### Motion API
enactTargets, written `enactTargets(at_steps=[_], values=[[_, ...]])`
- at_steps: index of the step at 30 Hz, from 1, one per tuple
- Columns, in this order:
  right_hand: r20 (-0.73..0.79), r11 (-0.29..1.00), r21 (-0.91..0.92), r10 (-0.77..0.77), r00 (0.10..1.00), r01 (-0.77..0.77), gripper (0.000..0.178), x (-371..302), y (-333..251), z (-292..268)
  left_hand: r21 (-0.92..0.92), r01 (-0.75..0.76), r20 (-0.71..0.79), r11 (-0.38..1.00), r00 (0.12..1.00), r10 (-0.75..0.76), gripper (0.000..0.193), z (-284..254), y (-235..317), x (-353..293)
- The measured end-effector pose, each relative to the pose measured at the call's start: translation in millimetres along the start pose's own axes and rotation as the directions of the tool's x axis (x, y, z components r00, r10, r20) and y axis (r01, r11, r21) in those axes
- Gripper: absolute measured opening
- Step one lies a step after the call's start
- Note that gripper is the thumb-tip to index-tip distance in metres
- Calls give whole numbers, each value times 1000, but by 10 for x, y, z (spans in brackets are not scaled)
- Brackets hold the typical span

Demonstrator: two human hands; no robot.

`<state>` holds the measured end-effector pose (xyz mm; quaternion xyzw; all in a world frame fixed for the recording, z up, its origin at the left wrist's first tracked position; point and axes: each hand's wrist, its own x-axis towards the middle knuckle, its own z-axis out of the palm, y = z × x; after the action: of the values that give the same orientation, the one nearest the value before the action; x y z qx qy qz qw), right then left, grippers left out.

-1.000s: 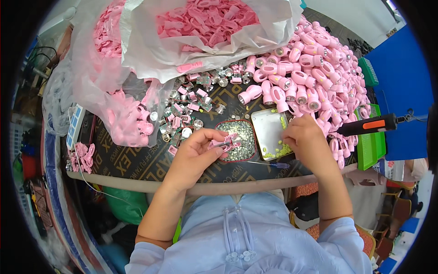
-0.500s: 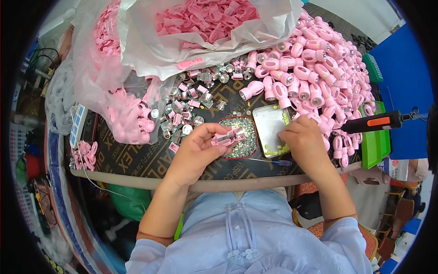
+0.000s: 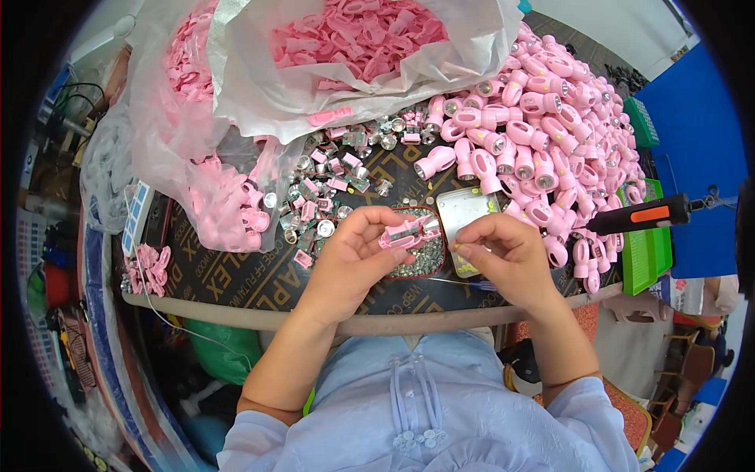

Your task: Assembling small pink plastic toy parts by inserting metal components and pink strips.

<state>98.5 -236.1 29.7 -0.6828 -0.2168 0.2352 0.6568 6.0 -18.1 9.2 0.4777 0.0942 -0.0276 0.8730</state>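
My left hand [image 3: 346, 263] holds an open half of a pink toy flashlight [image 3: 403, 234] between thumb and fingers; inside it sit a dark part and a silvery reflector. Just right of it, my right hand [image 3: 511, 256] is closed in a pinch, and whatever is between its fingertips is too small to make out. Beneath the right hand lies a shallow metal tray [image 3: 462, 211] with small yellow-green pieces, partly covered by that hand. Under the left hand's flashlight half is a red-rimmed dish [image 3: 429, 266] full of small metal bits, probably screws.
Pink flashlights [image 3: 543, 126] are heaped at the right. Loose reflector assemblies [image 3: 314, 197] lie left of centre. Behind stands a white bag [image 3: 259, 94] of pink shells. A black-and-orange electric screwdriver [image 3: 641, 215] hangs at the right by a green tray [image 3: 637, 263].
My right hand has lifted from the metal tray and moved left, toward the flashlight half, with fingertips pinched. My left hand has shifted slightly right with the half still held.
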Motion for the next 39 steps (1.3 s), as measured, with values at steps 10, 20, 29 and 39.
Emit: enactTargets(at_steps=[10, 20, 29, 39], values=[[105, 830, -387, -392, 914, 401, 16, 215, -25, 253, 39, -4, 48, 999, 999, 2, 35, -18, 37, -25], [144, 784, -448, -411, 900, 430, 18, 249, -10, 289, -12, -32, 43, 999, 999, 33, 34, -58, 45, -37], [398, 85, -757, -727, 560, 648, 29, 248, -68, 270, -56, -59, 29, 997, 998, 61, 36, -82, 93, -40], [438, 72, -725, -720, 538, 685, 29, 305, -120, 293, -3, -134, 39, 991, 990, 134, 35, -117, 131, -52]])
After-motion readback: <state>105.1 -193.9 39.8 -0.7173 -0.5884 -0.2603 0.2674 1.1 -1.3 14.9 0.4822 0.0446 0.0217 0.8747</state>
